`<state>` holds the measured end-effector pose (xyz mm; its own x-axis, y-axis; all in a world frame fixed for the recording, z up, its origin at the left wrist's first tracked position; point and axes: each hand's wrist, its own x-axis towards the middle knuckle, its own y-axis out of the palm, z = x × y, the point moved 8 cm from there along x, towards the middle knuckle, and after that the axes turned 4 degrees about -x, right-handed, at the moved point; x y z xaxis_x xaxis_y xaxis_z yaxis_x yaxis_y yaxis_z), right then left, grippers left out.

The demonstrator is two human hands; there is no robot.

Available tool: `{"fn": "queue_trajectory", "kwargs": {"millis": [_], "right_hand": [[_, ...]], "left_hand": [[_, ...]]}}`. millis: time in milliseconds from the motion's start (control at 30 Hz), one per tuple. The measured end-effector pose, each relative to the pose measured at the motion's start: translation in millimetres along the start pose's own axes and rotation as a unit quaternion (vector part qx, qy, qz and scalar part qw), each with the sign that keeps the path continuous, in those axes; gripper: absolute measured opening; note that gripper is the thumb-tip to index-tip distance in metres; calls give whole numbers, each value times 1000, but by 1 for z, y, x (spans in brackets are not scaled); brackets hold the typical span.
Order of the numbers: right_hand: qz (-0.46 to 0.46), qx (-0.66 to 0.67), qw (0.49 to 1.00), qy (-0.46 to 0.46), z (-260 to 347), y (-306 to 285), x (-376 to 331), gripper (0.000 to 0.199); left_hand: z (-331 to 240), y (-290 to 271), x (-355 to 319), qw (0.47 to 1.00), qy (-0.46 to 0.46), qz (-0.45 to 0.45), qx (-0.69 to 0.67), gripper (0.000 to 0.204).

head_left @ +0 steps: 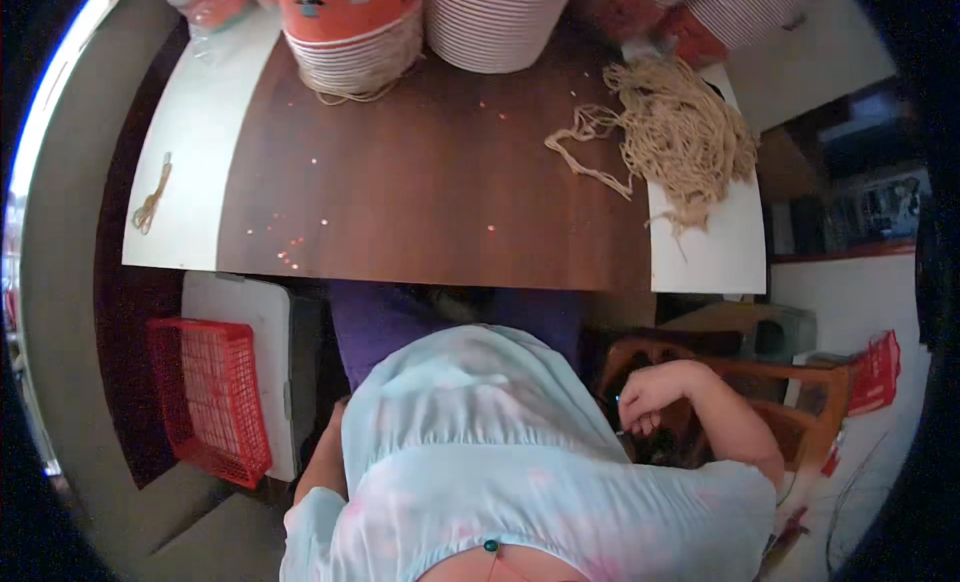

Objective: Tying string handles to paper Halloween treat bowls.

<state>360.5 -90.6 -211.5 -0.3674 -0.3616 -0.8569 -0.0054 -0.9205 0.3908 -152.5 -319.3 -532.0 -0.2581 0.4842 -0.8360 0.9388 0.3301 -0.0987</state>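
Note:
My right hand (655,395) hangs beside my right hip, off the table, next to a wooden chair. Its fingers are curled in, and whatever they may hold is hidden. Of my left hand (340,412) only a sliver shows at my left side; the fingers are behind my clothing. On the table (440,182) neither hand touches anything. A loose heap of tan twine (685,132) lies at the right end, one strand trailing left. At the far side stand a stack of orange patterned paper buckets (350,22) with twine round its lower part and a white ribbed stack (495,22).
A small twine bundle (152,197) lies on the table's white left end. Red and white specks dot the brown top. Wrapped stacks (720,22) fill the far right corner. Below left stands a red plastic basket (210,397) by a white box (275,382); right, the wooden chair (820,387).

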Motion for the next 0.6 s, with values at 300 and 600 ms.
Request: {"fn": "queue_trajectory", "kwargs": {"millis": [300, 600], "right_hand": [[-86, 98, 966, -223, -253, 62, 119, 27], [-101, 50, 982, -154, -302, 74, 142, 27]], "left_hand": [[3, 14, 6, 992, -15, 59, 108, 21], [-44, -3, 38, 987, 4, 26, 159, 20]]}}
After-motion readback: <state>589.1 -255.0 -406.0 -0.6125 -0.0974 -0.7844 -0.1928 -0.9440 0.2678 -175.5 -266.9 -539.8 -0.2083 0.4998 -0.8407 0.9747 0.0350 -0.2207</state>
